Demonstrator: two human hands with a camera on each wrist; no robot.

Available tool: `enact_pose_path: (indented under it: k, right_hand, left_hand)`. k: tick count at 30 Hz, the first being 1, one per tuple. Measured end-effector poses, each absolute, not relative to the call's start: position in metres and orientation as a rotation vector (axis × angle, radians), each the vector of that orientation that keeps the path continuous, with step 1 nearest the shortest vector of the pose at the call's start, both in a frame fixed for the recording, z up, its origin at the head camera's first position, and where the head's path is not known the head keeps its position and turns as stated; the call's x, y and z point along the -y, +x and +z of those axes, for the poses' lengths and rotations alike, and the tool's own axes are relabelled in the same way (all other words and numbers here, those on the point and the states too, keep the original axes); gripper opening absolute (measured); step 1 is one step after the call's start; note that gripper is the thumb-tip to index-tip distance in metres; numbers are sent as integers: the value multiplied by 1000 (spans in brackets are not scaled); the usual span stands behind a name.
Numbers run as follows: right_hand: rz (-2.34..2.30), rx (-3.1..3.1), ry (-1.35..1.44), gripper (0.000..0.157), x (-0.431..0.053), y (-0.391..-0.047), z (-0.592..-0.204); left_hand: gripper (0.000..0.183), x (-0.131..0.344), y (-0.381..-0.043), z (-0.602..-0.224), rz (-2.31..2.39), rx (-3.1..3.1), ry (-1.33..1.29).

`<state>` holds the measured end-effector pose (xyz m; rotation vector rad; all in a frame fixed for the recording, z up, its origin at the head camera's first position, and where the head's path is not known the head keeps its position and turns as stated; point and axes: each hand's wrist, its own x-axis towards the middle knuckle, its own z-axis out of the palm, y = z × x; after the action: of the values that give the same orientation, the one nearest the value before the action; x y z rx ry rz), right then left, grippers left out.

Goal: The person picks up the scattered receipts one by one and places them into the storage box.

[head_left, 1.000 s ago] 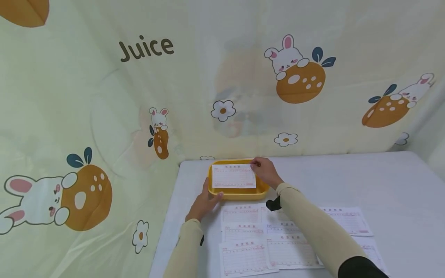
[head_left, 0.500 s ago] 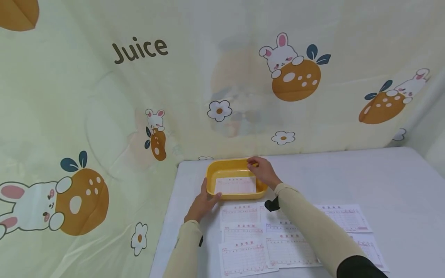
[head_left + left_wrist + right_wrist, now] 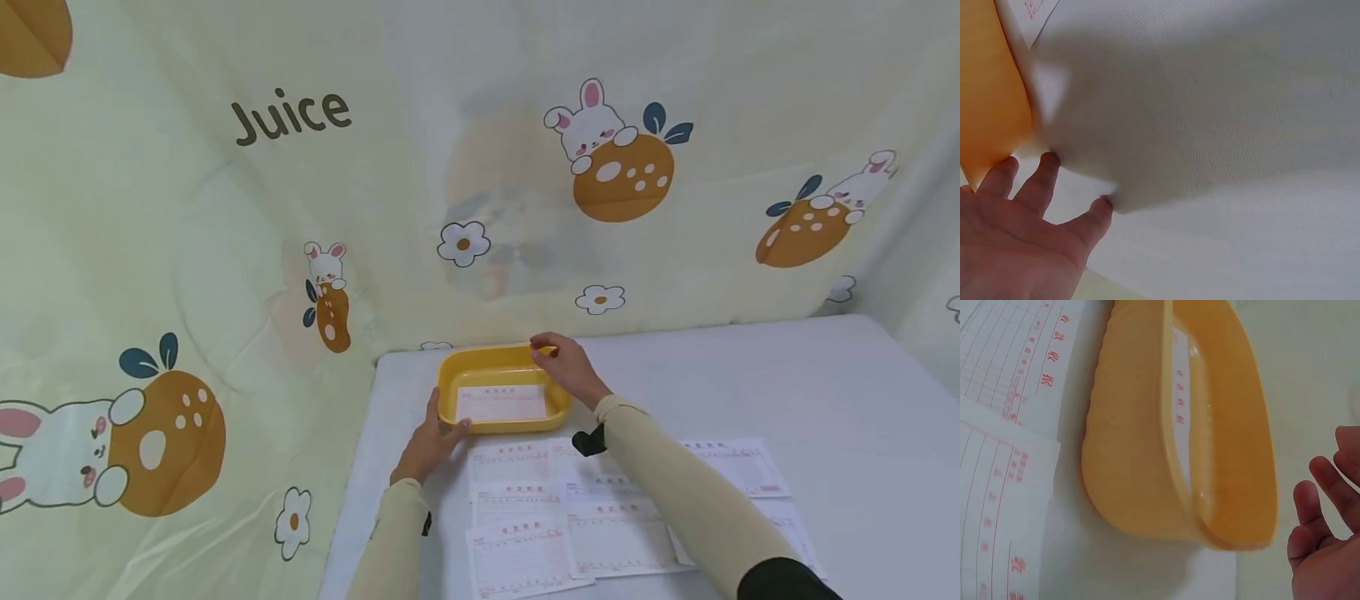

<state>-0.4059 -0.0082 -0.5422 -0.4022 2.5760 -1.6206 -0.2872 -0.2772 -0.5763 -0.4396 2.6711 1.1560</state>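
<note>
A shallow yellow plastic tray (image 3: 495, 427) stands at the far left of the table, with a white receipt slip (image 3: 501, 403) printed in red lying inside it. My left hand (image 3: 429, 442) rests at the tray's front left corner, thumb along the front and forefinger on the left side. In the left wrist view its other fingers (image 3: 1038, 184) spread loosely over the tablecloth. Over the tray's back right rim hovers my right hand (image 3: 570, 367). The right wrist view shows those fingers (image 3: 1307, 500) loosely bent, apart from the tray, with nothing between them.
Several more receipt slips (image 3: 525, 554) lie overlapping in front of the tray, partly hidden under the right forearm. The white-clothed table (image 3: 750, 383) extends to the right. Behind it hangs a cream curtain (image 3: 405, 167) with rabbit and fruit prints.
The receipt slip, pinched by my right hand over the tray a second ago, has been let go and now lies inside. The left hand stays at the tray's corner. The view has shifted slightly.
</note>
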Motion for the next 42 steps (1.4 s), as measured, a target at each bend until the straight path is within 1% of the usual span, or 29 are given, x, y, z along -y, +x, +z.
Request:
enact_pose_path:
  k: [5, 12, 20, 27, 33, 42]
  right_hand:
    - [-1574, -2621, -345, 39, -19, -397, -531]
    - [-1574, -2675, -338, 41, -68, -385, -521]
    - [-1557, -2765, -244, 42, -148, -367, -514]
    - [-1500, -2836, -153, 44, -224, -344, -509]
    - [-1456, -2869, -47, 44, -271, -323, -515]
    - [-1405, -2836, 100, 47, -314, -287, -540]
  left_hand:
    - [101, 274, -285, -575, 1165, -2665, -409]
    - [103, 276, -283, -573, 1150, -2648, -384]
    - [105, 278, -279, -568, 1130, -2638, -349]
    - [109, 274, -274, -569, 1097, -2621, -327]
    - [112, 281, -269, -570, 1088, -2616, -306]
    - [116, 275, -270, -570, 1069, -2596, -272]
